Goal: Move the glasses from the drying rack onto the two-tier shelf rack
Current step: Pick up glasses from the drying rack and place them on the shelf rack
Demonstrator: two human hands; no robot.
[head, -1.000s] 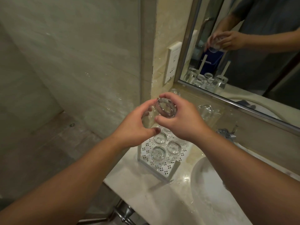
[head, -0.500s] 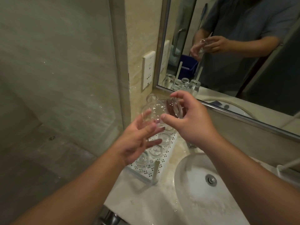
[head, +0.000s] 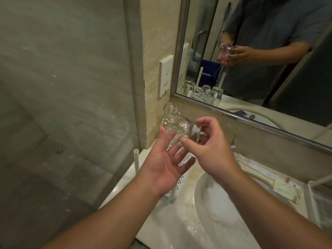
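A clear drinking glass lies on its side in the air above the counter. My right hand pinches its thick base between thumb and fingers. My left hand is spread open just below and left of the glass, fingertips near its mouth. The white perforated drying rack sits on the counter under my hands, mostly hidden, with one white post standing up at its left. Another upturned glass shows behind the held one. A white rack corner appears at the right edge.
A round white sink basin fills the counter to the right of the drying rack. A glass shower partition stands at left. The mirror spans the wall behind, with a wall socket beside it. Paper packets lie behind the basin.
The glass has turned from upright base-up to lying sideways. My left hand let go of it and opened beneath. The view has swung right, bringing the sink and far rack corner into sight.
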